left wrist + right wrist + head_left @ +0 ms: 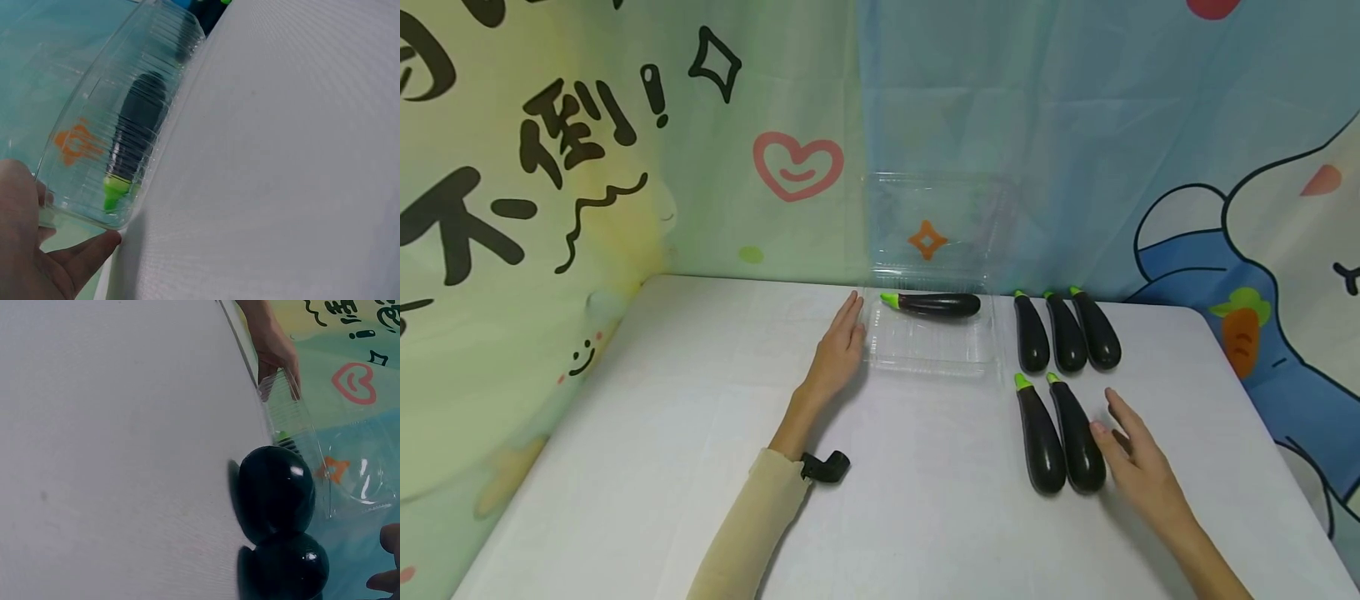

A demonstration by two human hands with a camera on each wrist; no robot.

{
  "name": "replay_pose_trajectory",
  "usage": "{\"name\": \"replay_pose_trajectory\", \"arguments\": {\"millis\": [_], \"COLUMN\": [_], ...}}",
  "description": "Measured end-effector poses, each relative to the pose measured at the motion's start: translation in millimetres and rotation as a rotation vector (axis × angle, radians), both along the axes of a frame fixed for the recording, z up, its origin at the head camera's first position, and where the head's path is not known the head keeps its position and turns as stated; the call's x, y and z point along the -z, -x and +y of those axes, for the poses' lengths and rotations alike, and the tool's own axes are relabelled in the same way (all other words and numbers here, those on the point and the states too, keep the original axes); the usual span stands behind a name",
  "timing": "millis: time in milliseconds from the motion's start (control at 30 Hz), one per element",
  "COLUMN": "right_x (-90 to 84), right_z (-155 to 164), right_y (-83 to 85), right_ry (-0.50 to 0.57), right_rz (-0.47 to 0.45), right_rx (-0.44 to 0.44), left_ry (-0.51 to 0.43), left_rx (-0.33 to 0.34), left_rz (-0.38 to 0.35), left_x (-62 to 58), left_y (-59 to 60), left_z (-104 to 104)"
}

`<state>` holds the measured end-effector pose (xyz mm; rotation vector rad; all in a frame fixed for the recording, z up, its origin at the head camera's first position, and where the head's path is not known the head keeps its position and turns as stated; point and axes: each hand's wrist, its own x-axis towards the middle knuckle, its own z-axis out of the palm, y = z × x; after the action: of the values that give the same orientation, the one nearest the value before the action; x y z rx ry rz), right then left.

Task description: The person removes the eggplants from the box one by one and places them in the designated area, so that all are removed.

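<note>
A clear plastic clamshell box [925, 350] stands at the table's far side with its lid [955, 217] raised against the backdrop. Across the back of its base lies one eggplant [942, 305], green stem to the left. My left hand [841, 350] rests along the box's left edge, fingers nearly straight. On the right, my right hand [1138, 462] hovers with loosely bent fingers beside the nearer right eggplant [1081, 442], holding nothing. Another eggplant [1042, 442] lies just left of that one. In the right wrist view, two rounded eggplant ends [278, 494] face the camera.
Three more eggplants [1066, 333] lie in a row right of the box, stems pointing away. A white cloth covers the table [925, 500]. Behind it hangs a printed fabric backdrop [1075, 125]. A black wrist camera [826, 467] sits on the left wrist.
</note>
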<state>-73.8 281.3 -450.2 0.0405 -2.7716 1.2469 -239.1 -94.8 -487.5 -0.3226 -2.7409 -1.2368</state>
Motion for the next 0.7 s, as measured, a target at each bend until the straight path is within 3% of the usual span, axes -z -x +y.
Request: {"name": "replay_pose_trajectory", "arguments": {"millis": [333,700], "right_x": [-15.5,-45.9], "right_z": [-7,-39], "right_y": [6.2,20.9], "right_ry": [-0.031,0.017], "right_rz": [0.099,0.157], "right_rx": [-0.004,-0.191], "left_ry": [-0.004,-0.014], "left_rx": [-0.003,0.003], "left_rz": [-0.001,0.005], "left_x": [-1.6,-0.8], "left_y": [-0.6,-1.0], "left_z": [1,1]}}
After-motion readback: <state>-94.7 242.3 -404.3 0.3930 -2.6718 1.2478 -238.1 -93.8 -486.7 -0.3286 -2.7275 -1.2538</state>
